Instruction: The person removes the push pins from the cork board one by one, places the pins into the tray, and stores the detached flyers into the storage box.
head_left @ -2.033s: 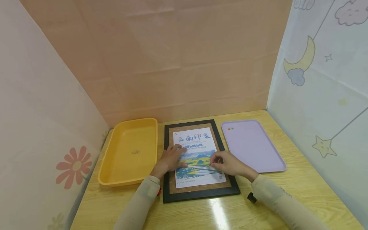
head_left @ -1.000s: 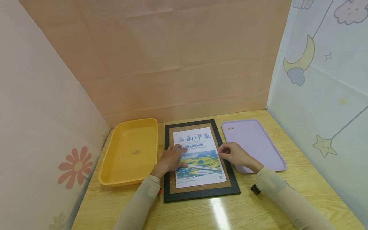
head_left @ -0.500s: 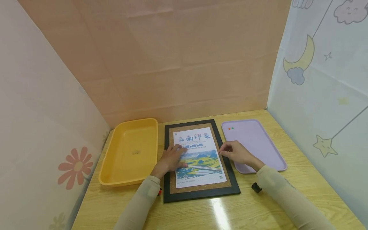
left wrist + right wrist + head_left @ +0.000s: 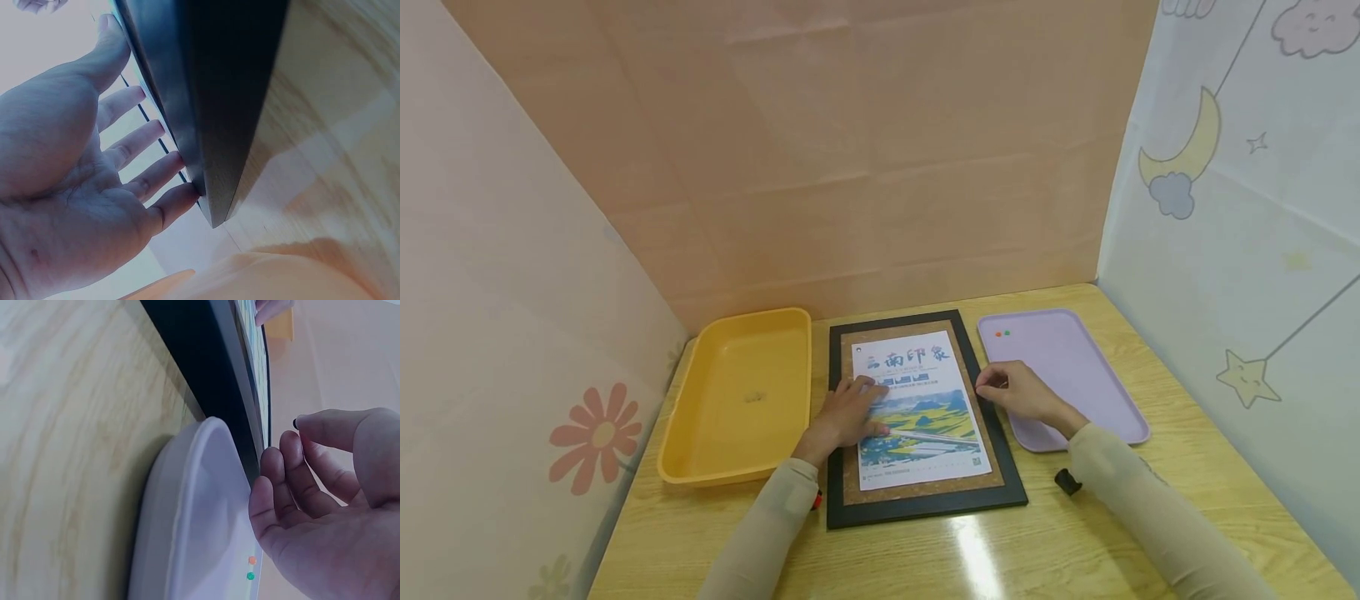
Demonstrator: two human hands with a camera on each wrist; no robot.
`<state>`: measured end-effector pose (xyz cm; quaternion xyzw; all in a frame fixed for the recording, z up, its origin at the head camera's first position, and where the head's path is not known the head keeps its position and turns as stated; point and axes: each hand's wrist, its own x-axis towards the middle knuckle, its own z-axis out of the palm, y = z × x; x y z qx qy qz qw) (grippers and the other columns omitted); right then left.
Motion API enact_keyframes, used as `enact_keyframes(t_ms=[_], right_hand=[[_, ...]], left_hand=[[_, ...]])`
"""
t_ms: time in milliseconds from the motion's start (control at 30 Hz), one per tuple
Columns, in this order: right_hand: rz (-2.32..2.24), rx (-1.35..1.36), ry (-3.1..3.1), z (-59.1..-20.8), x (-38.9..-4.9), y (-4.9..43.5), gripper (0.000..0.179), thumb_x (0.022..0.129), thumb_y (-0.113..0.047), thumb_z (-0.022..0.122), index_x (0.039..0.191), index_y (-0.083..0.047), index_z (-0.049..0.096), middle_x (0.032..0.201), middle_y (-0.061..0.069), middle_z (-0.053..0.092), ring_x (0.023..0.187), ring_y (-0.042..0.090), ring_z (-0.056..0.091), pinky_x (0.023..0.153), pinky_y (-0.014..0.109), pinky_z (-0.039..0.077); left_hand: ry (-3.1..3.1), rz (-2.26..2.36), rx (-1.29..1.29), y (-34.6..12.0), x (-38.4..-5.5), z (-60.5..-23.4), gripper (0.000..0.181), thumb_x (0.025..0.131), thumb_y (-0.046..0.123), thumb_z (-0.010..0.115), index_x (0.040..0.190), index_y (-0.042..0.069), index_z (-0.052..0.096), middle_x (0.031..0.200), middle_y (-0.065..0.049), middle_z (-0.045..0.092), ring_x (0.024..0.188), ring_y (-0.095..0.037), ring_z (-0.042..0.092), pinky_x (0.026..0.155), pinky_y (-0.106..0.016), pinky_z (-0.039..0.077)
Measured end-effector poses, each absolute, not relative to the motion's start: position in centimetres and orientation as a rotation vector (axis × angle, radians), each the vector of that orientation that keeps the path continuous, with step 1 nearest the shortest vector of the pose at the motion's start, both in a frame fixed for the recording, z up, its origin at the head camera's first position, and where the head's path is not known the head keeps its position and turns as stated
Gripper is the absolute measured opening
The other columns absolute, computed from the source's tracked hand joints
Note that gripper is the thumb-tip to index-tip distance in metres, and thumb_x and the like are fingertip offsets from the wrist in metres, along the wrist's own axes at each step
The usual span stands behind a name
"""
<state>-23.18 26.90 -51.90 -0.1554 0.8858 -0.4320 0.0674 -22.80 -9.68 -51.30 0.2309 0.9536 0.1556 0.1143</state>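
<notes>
A white printed poster (image 4: pixel 917 468) with a landscape picture lies on a cork board (image 4: pixel 922 493) in a black frame (image 4: pixel 925 508). One small dark pin (image 4: pixel 859 350) shows at the poster's top left corner. My left hand (image 4: pixel 842 417) rests on the poster's left side, fingers spread, with the palm over the frame's left bar. My right hand (image 4: pixel 1021 390) hovers over the frame's right bar, beside the poster's edge. Between its thumb and forefinger it pinches a small black pushpin (image 4: pixel 295 424), mostly hidden by the thumb tip.
On the right lies a lilac tray (image 4: pixel 1075 375) with an orange pin (image 4: pixel 997 334) and a green pin (image 4: pixel 1007 333) near its top left corner. A deep yellow tray (image 4: pixel 737 477) stands to the left. Cloth-covered walls (image 4: pixel 850 208) enclose the table's back and sides.
My right hand has moved from over the poster's landscape picture up and to the right, off the sheet to the frame's right bar. The left hand has stayed in place.
</notes>
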Motion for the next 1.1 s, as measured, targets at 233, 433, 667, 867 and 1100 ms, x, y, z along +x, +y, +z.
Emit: enact_keyframes(t_ms=[233, 433, 667, 867, 1100], right_hand=[[-1.289, -0.466, 2.685, -51.9, -23.5, 27.0, 0.007, 0.108, -0.012, 0.075, 0.105, -0.007, 0.079, 0.103, 0.009, 0.081, 0.093, 0.014, 0.069, 0.083, 0.025, 0.057], [-1.272, -0.452, 2.694, -52.2, -23.9, 27.1, 0.009, 0.109, -0.012, 0.074, 0.108, -0.004, 0.078, 0.105, 0.01, 0.081, 0.095, 0.015, 0.07, 0.084, 0.025, 0.057], [-1.271, -0.437, 2.699, -52.2, -24.2, 27.3, 0.008, 0.109, -0.012, 0.075, 0.108, -0.005, 0.078, 0.104, 0.009, 0.08, 0.095, 0.016, 0.069, 0.082, 0.025, 0.056], [-1.259, -0.43, 2.703, -52.3, -24.6, 27.1, 0.007, 0.109, -0.012, 0.074, 0.107, -0.005, 0.078, 0.104, 0.01, 0.081, 0.095, 0.015, 0.069, 0.083, 0.025, 0.056], [-1.25, -0.419, 2.705, -52.4, -25.2, 27.0, 0.008, 0.109, -0.012, 0.074, 0.108, -0.005, 0.079, 0.105, 0.01, 0.08, 0.095, 0.016, 0.069, 0.083, 0.025, 0.056]], left_hand=[[2.787, 0.474, 0.669, -9.7, -22.7, -51.2, 0.075, 0.102, 0.042, 0.084, 0.167, 0.02, 0.055, 0.176, -0.015, 0.047, 0.164, -0.047, 0.039, 0.132, -0.073, 0.036], [2.794, 0.451, 0.68, -9.7, -22.7, -51.1, 0.074, 0.103, 0.044, 0.083, 0.167, 0.02, 0.055, 0.176, -0.015, 0.047, 0.162, -0.047, 0.04, 0.132, -0.071, 0.037], [2.792, 0.448, 0.682, -9.7, -22.9, -51.3, 0.075, 0.102, 0.043, 0.084, 0.167, 0.02, 0.055, 0.176, -0.015, 0.047, 0.162, -0.047, 0.041, 0.131, -0.072, 0.039], [2.778, 0.488, 0.674, -9.9, -23.4, -52.1, 0.076, 0.102, 0.043, 0.084, 0.169, 0.02, 0.053, 0.178, -0.015, 0.045, 0.164, -0.048, 0.038, 0.134, -0.072, 0.034], [2.771, 0.474, 0.673, -9.9, -23.5, -52.2, 0.079, 0.101, 0.044, 0.085, 0.17, 0.023, 0.052, 0.178, -0.014, 0.045, 0.164, -0.047, 0.038, 0.133, -0.073, 0.035]])
